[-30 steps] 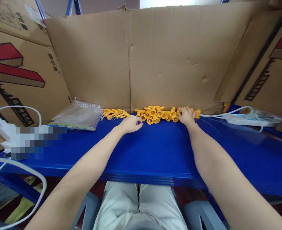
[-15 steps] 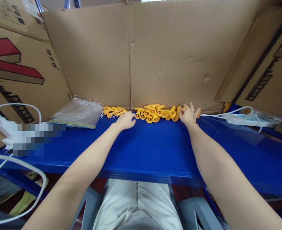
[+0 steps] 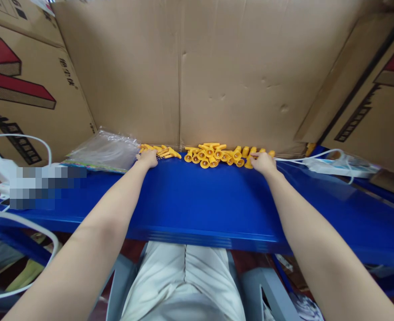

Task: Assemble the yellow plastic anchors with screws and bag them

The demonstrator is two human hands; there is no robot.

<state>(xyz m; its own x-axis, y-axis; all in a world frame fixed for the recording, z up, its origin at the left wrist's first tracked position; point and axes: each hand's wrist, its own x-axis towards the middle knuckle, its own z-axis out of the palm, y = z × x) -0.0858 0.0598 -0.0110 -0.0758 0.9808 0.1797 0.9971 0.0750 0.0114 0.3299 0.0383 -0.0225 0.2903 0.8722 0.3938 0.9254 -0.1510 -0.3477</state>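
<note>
My left hand [image 3: 148, 158] reaches over a pile of small yellow plastic pieces with thin metal chains [image 3: 166, 152] at the back of the shelf. Its fingertips are hidden among them, so its grip cannot be made out. To the right lies a heap of yellow funnel-shaped pieces [image 3: 210, 155], their open ends mostly facing me. At the heap's right end, my right hand [image 3: 265, 163] has its fingers closed on one yellow funnel-shaped piece [image 3: 249, 162]. More of these pieces stand upright just behind the fingers.
A stack of clear plastic bags [image 3: 106, 151] lies left of the chained pieces. White power strips with cables rest at the left [image 3: 2, 171] and right [image 3: 346, 167]. Cardboard [image 3: 230, 71] walls the back of the blue shelf [image 3: 200, 200].
My left hand has moved left, uncovering part of the chained pieces. My right hand's spread fingers have come down and closed at a funnel-shaped piece. The view has tilted slightly.
</note>
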